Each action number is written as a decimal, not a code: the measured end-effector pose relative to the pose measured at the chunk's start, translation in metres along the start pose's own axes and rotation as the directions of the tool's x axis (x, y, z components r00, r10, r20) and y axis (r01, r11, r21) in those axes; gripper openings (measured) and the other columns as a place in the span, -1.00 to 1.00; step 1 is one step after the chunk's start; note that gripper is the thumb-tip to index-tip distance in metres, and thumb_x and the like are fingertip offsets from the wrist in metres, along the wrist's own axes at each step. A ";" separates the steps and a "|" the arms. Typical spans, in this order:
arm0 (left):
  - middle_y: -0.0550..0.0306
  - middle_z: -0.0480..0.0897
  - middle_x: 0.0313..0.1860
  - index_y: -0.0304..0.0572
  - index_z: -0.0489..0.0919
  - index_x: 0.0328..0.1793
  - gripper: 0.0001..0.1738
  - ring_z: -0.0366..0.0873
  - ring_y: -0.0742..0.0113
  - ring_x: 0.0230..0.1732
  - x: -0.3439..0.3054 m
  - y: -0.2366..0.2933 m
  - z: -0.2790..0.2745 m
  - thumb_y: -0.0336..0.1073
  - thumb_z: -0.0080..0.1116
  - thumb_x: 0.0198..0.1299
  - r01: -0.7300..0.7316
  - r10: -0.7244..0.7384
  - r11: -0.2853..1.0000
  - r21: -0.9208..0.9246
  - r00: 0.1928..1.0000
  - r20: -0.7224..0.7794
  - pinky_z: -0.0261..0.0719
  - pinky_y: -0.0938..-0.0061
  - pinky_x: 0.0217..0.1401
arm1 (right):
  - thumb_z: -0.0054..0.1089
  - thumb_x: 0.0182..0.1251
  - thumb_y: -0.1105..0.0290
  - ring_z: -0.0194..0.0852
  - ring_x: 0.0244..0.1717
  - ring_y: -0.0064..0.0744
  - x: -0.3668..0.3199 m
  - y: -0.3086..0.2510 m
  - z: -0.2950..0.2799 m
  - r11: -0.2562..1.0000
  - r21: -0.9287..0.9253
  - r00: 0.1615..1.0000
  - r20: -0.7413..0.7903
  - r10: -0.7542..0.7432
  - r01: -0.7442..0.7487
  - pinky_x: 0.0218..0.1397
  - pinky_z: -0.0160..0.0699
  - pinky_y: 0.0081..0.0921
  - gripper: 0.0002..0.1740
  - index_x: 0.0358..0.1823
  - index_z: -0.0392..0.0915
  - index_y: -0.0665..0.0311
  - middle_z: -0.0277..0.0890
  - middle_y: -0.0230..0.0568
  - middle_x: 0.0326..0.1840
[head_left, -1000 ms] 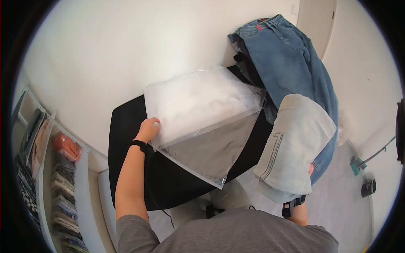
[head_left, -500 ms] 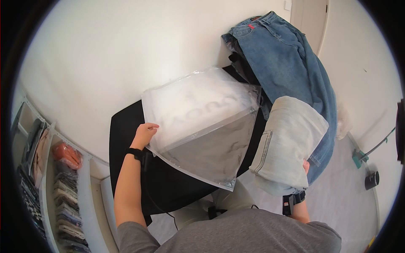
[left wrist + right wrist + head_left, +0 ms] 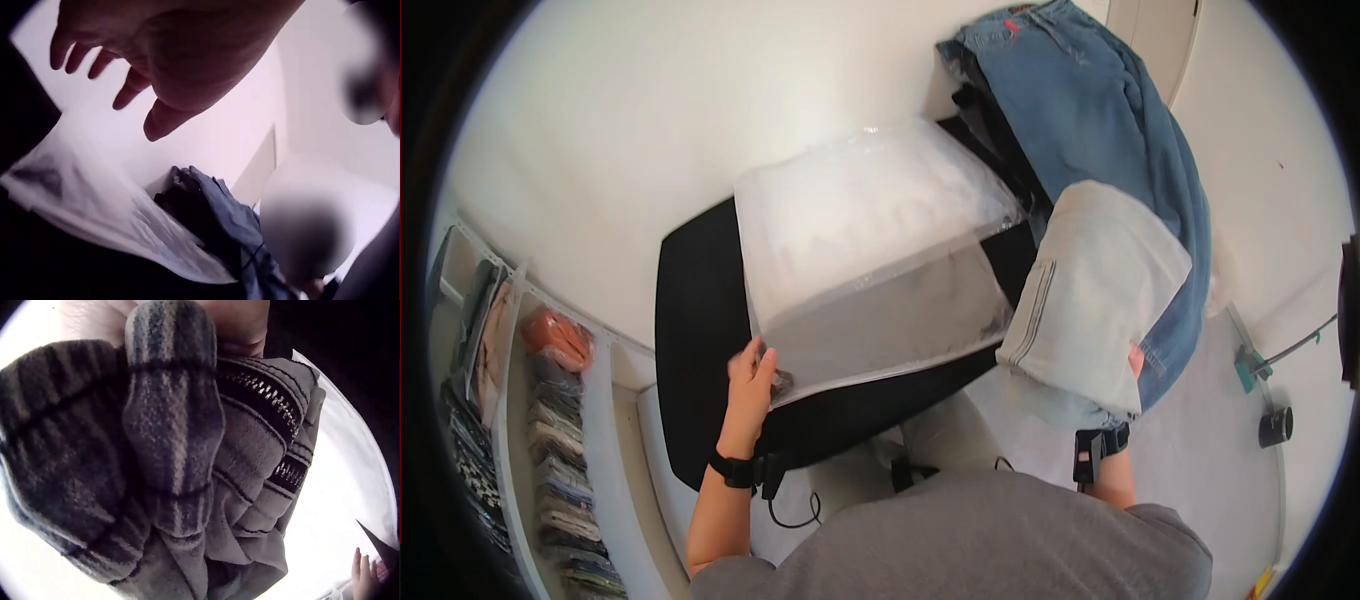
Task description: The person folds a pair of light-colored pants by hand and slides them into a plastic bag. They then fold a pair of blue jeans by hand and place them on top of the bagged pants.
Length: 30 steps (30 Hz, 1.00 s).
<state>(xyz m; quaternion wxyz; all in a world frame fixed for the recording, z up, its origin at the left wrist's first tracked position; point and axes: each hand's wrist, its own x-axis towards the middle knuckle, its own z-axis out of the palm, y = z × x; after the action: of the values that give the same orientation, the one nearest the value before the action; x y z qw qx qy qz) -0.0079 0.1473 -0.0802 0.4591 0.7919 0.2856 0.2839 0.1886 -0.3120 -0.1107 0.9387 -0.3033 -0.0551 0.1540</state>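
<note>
Head view: the bag (image 3: 850, 240) lay flat on the black table (image 3: 700, 310), white at the wall end, see-through twd the person. The L hand (image 3: 748, 395) was at the bag's near L corner, fingers not clamped on anything as far as one could see; whether they touched the film, couldn't tell. The R hand (image 3: 1137, 362), mostly hidden, held the pale jeans (image 3: 1100, 290), folded to a thick bundle, off the table's R side & well apart from the L hand. Blue jeans (image 3: 1090, 140) hung behind the bundle; contact btwn the two, couldn't tell. Packed clothes (image 3: 565, 490) filled a shelf at far L.

L wrist view: the L hand hung over the bag w/ fingers spread & loose, nothing in them.

R wrist view: the R hand gripped the bundle from behind the top edge; most of its fingers were out of sight. Zip teeth (image 3: 269, 394) & a striped strip (image 3: 175, 419), prob. a belt loop, faced the camera.

Step in hand, by the look of it: readying the bag for the bundle, which wasn't in it yet. Next move prob. called for the L fingers to pinch & lift the near edge, if that was the mouth, w/ the R hand keeping the folds tight.
</note>
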 end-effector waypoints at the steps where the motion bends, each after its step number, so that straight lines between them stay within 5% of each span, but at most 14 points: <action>1: -0.22 0.44 0.11 -0.28 0.37 0.30 -0.48 0.40 0.06 0.14 -0.013 0.016 -0.002 -0.29 0.12 0.22 -0.314 0.340 0.796 0.518 0.939 0.047 0.39 0.24 0.18 | 0.08 0.15 0.10 0.59 -0.09 -0.17 0.000 -0.002 -0.003 0.999 -0.034 0.999 -0.032 0.000 -0.001 0.02 0.61 -0.31 -0.37 0.14 0.39 0.44 0.56 -0.03 0.01; 2: -0.31 0.32 0.28 -0.20 0.42 0.26 -0.48 0.21 -0.13 0.33 -0.028 0.034 -0.006 -0.31 0.17 0.14 -0.319 0.330 0.782 0.535 0.941 0.078 0.23 0.11 0.32 | 0.08 0.16 0.10 0.59 -0.10 -0.18 0.001 -0.005 -0.007 0.998 -0.068 0.998 -0.064 0.000 -0.004 0.01 0.61 -0.32 -0.38 0.14 0.40 0.43 0.56 -0.03 0.00; 5: -0.04 0.53 0.02 -0.23 0.56 -0.05 -0.65 0.44 -0.04 0.06 -0.043 0.059 0.000 -0.35 0.28 -0.02 -0.592 0.460 0.716 0.370 0.799 0.388 0.41 0.21 0.13 | 0.07 0.19 0.09 0.58 -0.14 -0.24 -0.001 -0.014 -0.016 0.982 -0.170 0.987 -0.122 -0.100 0.079 -0.01 0.61 -0.33 -0.47 0.03 0.46 0.39 0.59 -0.09 -0.08; 8: 0.06 0.58 -0.10 -0.21 0.58 -0.12 -0.70 0.49 0.05 -0.03 -0.051 0.059 0.015 -0.36 0.29 -0.03 -0.606 0.359 0.707 0.364 0.751 0.554 0.48 0.30 0.03 | 0.05 0.21 0.09 0.57 -0.16 -0.29 0.000 -0.019 -0.015 0.976 -0.156 0.981 -0.100 -0.166 0.149 -0.04 0.59 -0.32 -0.54 -0.06 0.49 0.34 0.59 -0.14 -0.15; 15: 0.12 0.61 -0.22 -0.19 0.62 -0.26 -0.87 0.54 0.09 -0.15 -0.043 0.035 0.028 -0.43 0.21 0.00 -0.636 0.365 0.624 0.454 0.751 0.550 0.53 0.32 -0.08 | 0.07 0.19 0.09 0.57 -0.19 -0.29 -0.009 -0.034 -0.019 0.974 -0.210 0.988 -0.112 -0.107 0.082 -0.08 0.60 -0.34 -0.55 -0.08 0.49 0.32 0.58 -0.18 -0.17; 20: 0.12 0.63 -0.23 -0.23 0.63 -0.31 -0.92 0.55 0.10 -0.15 -0.036 0.038 0.019 -0.42 0.19 0.04 -0.601 0.347 0.712 0.363 0.751 0.562 0.53 0.33 -0.07 | 0.09 0.15 0.10 0.57 -0.16 -0.27 -0.011 -0.032 -0.031 0.946 -0.320 0.998 -0.031 -0.063 0.050 -0.03 0.59 -0.33 -0.49 -0.01 0.48 0.35 0.58 -0.15 -0.10; 24: 0.13 0.63 -0.21 -0.22 0.62 -0.29 -0.90 0.56 0.11 -0.12 -0.033 0.036 0.018 -0.40 0.20 0.06 -0.614 0.367 0.714 0.337 0.738 0.567 0.52 0.34 -0.06 | 0.08 0.12 0.12 0.59 -0.13 -0.22 -0.018 -0.013 0.014 0.997 0.002 0.996 -0.024 0.080 -0.080 -0.05 0.62 -0.35 -0.43 0.06 0.45 0.42 0.58 -0.04 -0.04; 28: 0.13 0.63 -0.20 -0.21 0.61 -0.28 -0.90 0.56 0.11 -0.13 -0.038 0.051 0.019 -0.40 0.19 0.06 -0.611 0.308 0.695 0.379 0.729 0.611 0.52 0.35 -0.05 | 0.07 0.11 0.13 0.61 -0.12 -0.17 -0.023 -0.003 0.038 0.990 -0.008 0.990 -0.023 0.138 -0.138 -0.07 0.64 -0.36 -0.40 0.09 0.43 0.45 0.58 0.00 -0.05; 30: 0.20 0.62 -0.25 -0.18 0.59 -0.30 -0.92 0.54 0.14 -0.18 -0.038 0.045 0.019 -0.38 0.16 0.08 -0.671 0.403 0.648 0.360 0.703 0.586 0.54 0.32 -0.15 | 0.07 0.10 0.14 0.61 -0.13 -0.17 -0.024 0.001 0.043 0.987 -0.033 0.987 -0.008 0.160 -0.160 -0.07 0.65 -0.36 -0.39 0.11 0.42 0.46 0.58 0.01 -0.05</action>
<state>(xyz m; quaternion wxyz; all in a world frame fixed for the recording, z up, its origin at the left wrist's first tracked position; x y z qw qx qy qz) -0.0112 0.0905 -0.0553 0.1553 0.9801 -0.0180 0.1227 0.1567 -0.2953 -0.0767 0.9182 -0.3229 -0.0308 0.2274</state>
